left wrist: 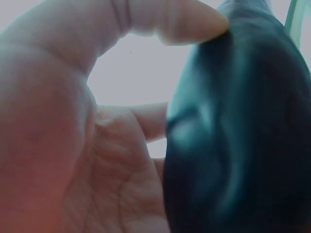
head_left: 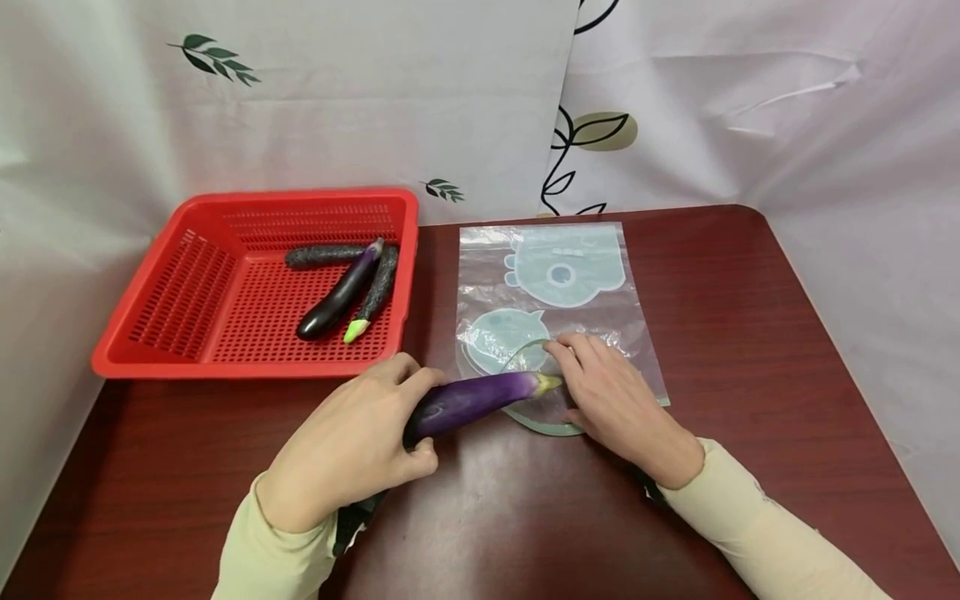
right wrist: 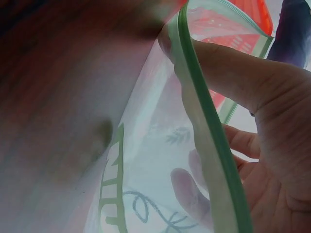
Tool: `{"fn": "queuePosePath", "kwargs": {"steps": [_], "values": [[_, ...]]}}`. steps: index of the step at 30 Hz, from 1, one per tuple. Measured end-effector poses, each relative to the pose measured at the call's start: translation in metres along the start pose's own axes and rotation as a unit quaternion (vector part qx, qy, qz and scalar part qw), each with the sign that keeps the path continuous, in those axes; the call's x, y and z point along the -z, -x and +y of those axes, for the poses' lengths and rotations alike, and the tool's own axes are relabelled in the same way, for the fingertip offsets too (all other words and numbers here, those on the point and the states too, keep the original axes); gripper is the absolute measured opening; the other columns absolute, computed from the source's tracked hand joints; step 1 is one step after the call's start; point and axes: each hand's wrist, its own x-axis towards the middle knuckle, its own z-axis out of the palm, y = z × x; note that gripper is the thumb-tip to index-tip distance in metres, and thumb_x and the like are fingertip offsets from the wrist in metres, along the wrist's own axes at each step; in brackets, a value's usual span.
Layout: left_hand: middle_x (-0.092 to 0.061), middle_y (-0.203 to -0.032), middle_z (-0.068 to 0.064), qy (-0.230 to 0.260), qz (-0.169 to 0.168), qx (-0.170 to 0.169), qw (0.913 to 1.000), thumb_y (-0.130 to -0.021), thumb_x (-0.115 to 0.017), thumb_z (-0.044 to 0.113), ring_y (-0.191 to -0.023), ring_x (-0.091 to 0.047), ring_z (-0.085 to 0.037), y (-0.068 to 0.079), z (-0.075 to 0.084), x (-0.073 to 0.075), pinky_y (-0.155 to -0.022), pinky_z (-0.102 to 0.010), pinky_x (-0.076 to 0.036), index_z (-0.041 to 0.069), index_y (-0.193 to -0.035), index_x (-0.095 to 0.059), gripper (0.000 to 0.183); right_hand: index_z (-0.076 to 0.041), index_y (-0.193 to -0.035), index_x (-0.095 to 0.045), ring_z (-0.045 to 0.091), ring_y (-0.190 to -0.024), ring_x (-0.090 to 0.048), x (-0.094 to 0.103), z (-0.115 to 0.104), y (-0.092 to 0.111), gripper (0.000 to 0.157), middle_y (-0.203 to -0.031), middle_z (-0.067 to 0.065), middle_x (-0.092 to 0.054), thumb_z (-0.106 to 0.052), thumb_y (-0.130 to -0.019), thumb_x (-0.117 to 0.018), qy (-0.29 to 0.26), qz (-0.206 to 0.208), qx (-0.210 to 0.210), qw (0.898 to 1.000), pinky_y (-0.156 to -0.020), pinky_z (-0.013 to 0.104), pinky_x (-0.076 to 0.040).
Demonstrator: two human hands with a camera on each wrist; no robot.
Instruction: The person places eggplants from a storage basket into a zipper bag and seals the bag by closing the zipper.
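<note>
My left hand [head_left: 356,429] grips a long purple eggplant [head_left: 480,400] round its dark thick end. The pale green stem end points right and lies over the mouth of a clear plastic zip bag [head_left: 480,287], close to my right hand [head_left: 618,400]. In the left wrist view the eggplant [left wrist: 233,126] fills the right side, with a fingertip on it. My right hand is at the bag's mouth. Through the film in the right wrist view, its thumb [right wrist: 223,65] and fingers show spread apart inside the green zip edge [right wrist: 201,97], which stands parted.
A red plastic basket [head_left: 251,369] stands at the back left of the dark red-brown table [head_left: 720,317]. It holds another eggplant [head_left: 341,296] and two dark, rough-skinned long vegetables [head_left: 380,287]. Pale printed sheeting [head_left: 337,108] hangs behind the table and along its sides.
</note>
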Motion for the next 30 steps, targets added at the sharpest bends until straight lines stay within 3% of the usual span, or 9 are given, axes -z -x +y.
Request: {"fn": "queuePosePath", "kwargs": {"steps": [11, 21, 30], "values": [[-0.049, -0.088, 0.007, -0.009, 0.017, -0.027, 0.9994, -0.064, -0.074, 0.022, -0.068, -0.049, -0.012, -0.005, 0.006, -0.006, -0.066, -0.031, -0.045, 0.015, -0.113, -0.069, 0.050, 0.002, -0.134, -0.050, 0.034, -0.107, -0.055, 0.000, 0.001, 0.000, 0.096, -0.125, 0.017, -0.053, -0.019, -0.054, -0.100, 0.001, 0.001, 0.001, 1.000, -0.090, 0.046, -0.049], [-0.058, -0.100, 0.000, -0.045, 0.049, -0.070, 0.9953, -0.070, -0.073, 0.021, -0.083, -0.054, -0.020, -0.012, 0.009, -0.011, -0.073, -0.036, -0.048, 0.012, -0.113, -0.068, 0.045, 0.002, -0.135, -0.049, 0.035, -0.109, -0.055, 0.000, 0.000, 0.000, 0.094, -0.126, 0.018, -0.053, -0.019, -0.057, -0.098, 0.000, -0.001, 0.001, 1.000, -0.091, 0.047, -0.049], [-0.059, -0.105, -0.003, -0.054, 0.068, -0.087, 0.9924, -0.074, -0.076, 0.022, -0.093, -0.056, -0.022, -0.016, 0.012, -0.015, -0.079, -0.038, -0.049, 0.010, -0.114, -0.068, 0.042, 0.003, -0.134, -0.051, 0.035, -0.110, -0.055, 0.004, 0.003, 0.000, 0.088, -0.128, 0.018, -0.053, -0.004, -0.058, -0.094, -0.016, 0.018, -0.001, 1.000, -0.090, 0.046, -0.050]]}}
